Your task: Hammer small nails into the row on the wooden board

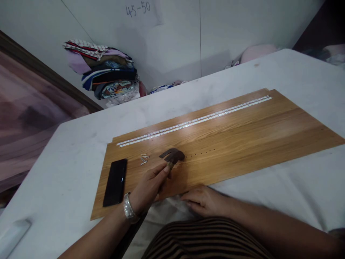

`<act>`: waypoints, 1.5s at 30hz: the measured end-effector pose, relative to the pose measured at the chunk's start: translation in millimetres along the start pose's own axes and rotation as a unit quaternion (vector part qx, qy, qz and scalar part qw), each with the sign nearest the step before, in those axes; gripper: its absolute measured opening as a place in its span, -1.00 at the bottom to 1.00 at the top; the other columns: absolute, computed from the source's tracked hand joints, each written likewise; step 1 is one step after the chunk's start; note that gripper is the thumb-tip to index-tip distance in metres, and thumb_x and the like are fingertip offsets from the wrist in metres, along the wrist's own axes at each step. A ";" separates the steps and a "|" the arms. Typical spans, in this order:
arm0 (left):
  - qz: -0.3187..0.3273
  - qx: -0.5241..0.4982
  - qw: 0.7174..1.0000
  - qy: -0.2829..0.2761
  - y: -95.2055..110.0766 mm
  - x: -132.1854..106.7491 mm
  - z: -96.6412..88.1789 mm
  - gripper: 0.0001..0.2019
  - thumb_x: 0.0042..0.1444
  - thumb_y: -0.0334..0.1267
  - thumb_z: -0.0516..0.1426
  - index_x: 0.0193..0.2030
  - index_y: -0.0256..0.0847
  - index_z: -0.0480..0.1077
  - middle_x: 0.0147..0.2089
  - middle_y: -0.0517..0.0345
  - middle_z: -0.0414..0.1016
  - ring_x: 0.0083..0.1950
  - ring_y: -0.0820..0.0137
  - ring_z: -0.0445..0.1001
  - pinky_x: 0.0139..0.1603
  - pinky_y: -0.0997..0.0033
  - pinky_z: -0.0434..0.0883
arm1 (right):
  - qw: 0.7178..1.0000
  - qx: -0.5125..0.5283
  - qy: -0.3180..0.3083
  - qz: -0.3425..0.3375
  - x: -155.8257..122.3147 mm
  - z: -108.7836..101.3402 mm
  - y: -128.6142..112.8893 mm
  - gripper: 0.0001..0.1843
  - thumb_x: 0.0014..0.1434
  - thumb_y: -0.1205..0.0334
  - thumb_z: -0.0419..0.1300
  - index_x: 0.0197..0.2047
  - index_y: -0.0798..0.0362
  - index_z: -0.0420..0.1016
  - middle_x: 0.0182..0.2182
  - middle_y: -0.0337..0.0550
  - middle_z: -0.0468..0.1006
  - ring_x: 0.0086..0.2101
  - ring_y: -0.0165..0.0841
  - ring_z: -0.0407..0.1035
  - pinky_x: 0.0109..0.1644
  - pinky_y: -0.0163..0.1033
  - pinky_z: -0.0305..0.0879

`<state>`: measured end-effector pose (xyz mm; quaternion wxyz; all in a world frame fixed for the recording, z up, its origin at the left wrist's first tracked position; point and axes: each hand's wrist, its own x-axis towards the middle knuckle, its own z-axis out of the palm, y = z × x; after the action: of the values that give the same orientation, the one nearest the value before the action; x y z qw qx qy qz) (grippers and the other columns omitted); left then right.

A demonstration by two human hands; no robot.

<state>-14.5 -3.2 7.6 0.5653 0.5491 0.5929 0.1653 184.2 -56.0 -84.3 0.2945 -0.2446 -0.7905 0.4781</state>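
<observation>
A white table (67, 151) is filling most of the view, and a long wooden board (242, 136) is lying flat across it, running from the near left toward the far right. A pile of folded clothes (107, 72) is sitting against the wall beyond the table's far edge. Two thin pale strips (194, 121) are lying side by side along the board's far edge, well apart from the hands. A black phone (115, 182) is resting face up on the board's near left end. The left hand (149, 187), wearing a metal watch at the wrist, is closing its fingers around the handle of a hammer (173, 155); the dark head is resting on the board just past the fingertips (most of the handle is hiding inside the grip). The right hand (202, 199) is lying palm down at the board's near edge, fingers loosely spread and holding nothing. A few small nails (144, 159) are lying loose on the board between the phone and the hammer head, just beside the left hand's fingertips.
</observation>
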 end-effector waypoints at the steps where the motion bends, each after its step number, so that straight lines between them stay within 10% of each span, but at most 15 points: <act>1: -0.001 0.001 1.000 -0.001 0.3 -0.1 0.1 -0.58 0.13 0.14 0.01 -0.39 -0.22 0.33 -0.58 0.30 0.16 -0.61 0.57 0.11 -0.65 0.58 0.05 | 1.000 0.001 -0.003 0.003 0.1 0.0 -0.1 -0.71 0.20 0.39 0.02 -0.09 0.09 0.50 -0.26 -0.11 0.60 -0.26 -0.37 0.46 -0.19 -0.33 0.31; 45: -0.012 -0.009 1.000 0.002 4.4 -1.2 2.6 -0.58 0.12 0.16 0.02 -0.41 -0.20 0.32 -0.62 0.31 0.13 -0.62 0.55 0.10 -0.65 0.55 0.03 | 1.000 0.001 0.013 -0.013 0.5 1.0 0.3 -0.71 0.22 0.38 0.01 -0.08 0.11 0.50 -0.24 -0.07 0.61 -0.24 -0.36 0.47 -0.18 -0.32 0.32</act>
<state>-10.5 -3.8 11.0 0.5710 0.5360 0.5995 0.1651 183.1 -56.1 -84.8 0.3117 -0.2400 -0.7892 0.4716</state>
